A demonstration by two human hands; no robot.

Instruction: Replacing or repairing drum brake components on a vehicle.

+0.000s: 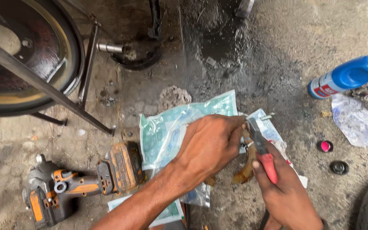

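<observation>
My left hand [209, 145] reaches across the middle and pinches a curved brown brake shoe [245, 170] near its upper end. In my right hand [284, 191] I grip red-handled pliers [263, 149], whose jaws meet the same spot beside a small metal spring [267, 116]. Both hands work over greenish plastic packets [167, 132] lying on the dirty concrete ground.
A grey and orange cordless impact wrench [81, 183] lies at the lower left. A wheel drum [26, 55] on a metal stand [86, 64] fills the upper left. At the right lie a blue bottle [350, 74], a crumpled clear bag [354, 119], a red cap [325, 146] and a dark cap [339, 167].
</observation>
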